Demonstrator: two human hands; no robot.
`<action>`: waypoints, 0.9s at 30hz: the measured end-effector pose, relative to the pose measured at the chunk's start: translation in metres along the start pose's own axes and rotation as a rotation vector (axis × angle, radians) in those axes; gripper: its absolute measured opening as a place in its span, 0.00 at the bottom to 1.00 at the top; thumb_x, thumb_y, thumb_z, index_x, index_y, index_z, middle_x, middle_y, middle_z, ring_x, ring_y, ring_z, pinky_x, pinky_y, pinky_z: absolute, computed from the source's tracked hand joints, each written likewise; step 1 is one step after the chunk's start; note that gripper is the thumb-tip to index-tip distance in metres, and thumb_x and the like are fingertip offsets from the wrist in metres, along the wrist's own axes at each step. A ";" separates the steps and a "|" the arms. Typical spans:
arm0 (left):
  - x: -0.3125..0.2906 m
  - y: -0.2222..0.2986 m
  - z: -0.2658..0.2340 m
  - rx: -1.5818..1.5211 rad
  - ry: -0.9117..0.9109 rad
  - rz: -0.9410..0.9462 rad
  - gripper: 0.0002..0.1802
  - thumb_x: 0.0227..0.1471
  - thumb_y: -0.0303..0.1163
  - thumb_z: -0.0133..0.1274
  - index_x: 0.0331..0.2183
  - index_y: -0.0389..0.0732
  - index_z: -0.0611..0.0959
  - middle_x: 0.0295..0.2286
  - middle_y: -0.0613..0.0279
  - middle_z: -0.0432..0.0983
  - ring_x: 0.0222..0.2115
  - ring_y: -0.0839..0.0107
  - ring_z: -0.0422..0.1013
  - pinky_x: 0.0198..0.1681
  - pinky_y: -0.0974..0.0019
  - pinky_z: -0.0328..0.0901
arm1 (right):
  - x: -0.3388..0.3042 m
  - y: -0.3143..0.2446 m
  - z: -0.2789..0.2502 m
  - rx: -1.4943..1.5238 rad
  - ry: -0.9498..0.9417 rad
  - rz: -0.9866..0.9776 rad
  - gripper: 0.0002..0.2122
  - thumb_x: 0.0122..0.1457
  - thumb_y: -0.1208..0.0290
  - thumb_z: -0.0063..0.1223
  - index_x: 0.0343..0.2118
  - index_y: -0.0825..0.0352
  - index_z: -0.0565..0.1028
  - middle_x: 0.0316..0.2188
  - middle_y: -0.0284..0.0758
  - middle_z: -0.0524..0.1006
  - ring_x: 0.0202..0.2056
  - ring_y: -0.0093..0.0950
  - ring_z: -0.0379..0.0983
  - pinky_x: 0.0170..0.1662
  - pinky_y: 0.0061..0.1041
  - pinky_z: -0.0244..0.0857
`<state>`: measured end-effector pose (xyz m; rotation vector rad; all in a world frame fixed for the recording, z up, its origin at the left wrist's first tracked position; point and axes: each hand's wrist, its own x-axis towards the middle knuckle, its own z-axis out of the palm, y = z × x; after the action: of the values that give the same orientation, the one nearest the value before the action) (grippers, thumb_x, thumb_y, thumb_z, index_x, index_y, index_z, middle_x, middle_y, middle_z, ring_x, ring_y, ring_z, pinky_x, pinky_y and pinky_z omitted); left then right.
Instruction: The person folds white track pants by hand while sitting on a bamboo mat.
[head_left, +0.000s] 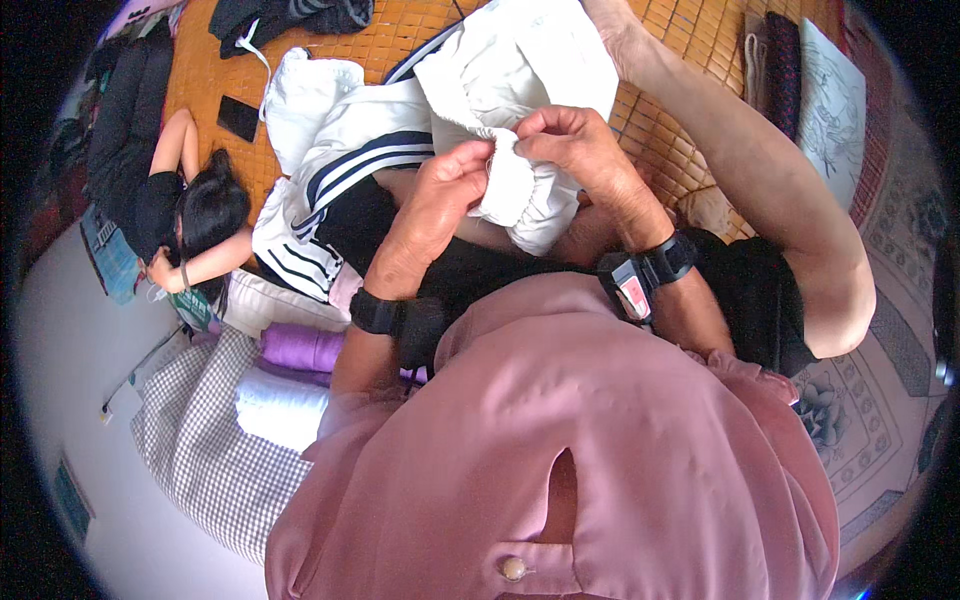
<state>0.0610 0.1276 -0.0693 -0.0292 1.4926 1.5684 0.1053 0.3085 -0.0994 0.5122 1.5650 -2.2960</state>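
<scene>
Nearest my camera is the pink shirt (600, 430), and beyond it, left to right, I see a phone (238, 118) on the woven mat (200, 75), the striped garment (365, 120), the left hand (440, 200) pinching the gathered edge of the white cloth (510, 88), which lies bunched before the lap, and the right hand (580, 150) pinching that cloth just beside it. I judge the gathers could twist or slip if either pinch loosened, or if the hanging folds' weight dragged on the edge.
</scene>
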 end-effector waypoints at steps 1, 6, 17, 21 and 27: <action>0.001 -0.001 0.000 0.054 -0.040 0.021 0.14 0.50 0.24 0.43 0.41 0.31 0.71 0.34 0.63 0.72 0.34 0.79 0.68 0.37 0.77 0.62 | 0.000 -0.001 0.001 -0.001 -0.003 -0.007 0.04 0.45 0.77 0.54 0.25 0.69 0.74 0.24 0.26 0.73 0.26 0.15 0.67 0.33 0.15 0.62; 0.014 -0.005 0.010 0.281 0.072 0.162 0.10 0.50 0.22 0.44 0.37 0.32 0.74 0.29 0.66 0.73 0.30 0.83 0.67 0.32 0.78 0.62 | 0.001 0.003 -0.003 -0.041 -0.014 -0.049 0.05 0.46 0.75 0.55 0.27 0.69 0.75 0.24 0.26 0.73 0.27 0.15 0.66 0.33 0.15 0.62; 0.009 -0.002 0.006 0.401 0.192 0.182 0.07 0.51 0.23 0.44 0.33 0.34 0.76 0.26 0.72 0.71 0.27 0.86 0.65 0.29 0.81 0.61 | -0.006 -0.011 -0.008 -0.291 -0.078 -0.189 0.06 0.48 0.74 0.56 0.30 0.68 0.75 0.25 0.28 0.74 0.29 0.15 0.67 0.34 0.15 0.63; 0.008 -0.008 0.002 0.464 0.219 0.214 0.07 0.50 0.23 0.45 0.32 0.34 0.76 0.24 0.72 0.71 0.26 0.86 0.65 0.28 0.80 0.61 | -0.003 -0.008 -0.004 -0.246 -0.088 -0.192 0.05 0.47 0.74 0.56 0.28 0.69 0.76 0.22 0.30 0.75 0.25 0.18 0.69 0.32 0.17 0.65; 0.010 -0.018 -0.005 0.412 0.208 0.245 0.07 0.49 0.22 0.46 0.33 0.33 0.76 0.21 0.70 0.72 0.24 0.85 0.64 0.26 0.78 0.61 | -0.005 -0.011 -0.002 -0.352 -0.087 -0.201 0.05 0.45 0.76 0.56 0.27 0.69 0.76 0.21 0.31 0.75 0.25 0.18 0.70 0.32 0.18 0.65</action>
<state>0.0631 0.1263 -0.0903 0.2416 2.0231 1.4478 0.1055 0.3141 -0.0886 0.1700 1.9964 -2.0740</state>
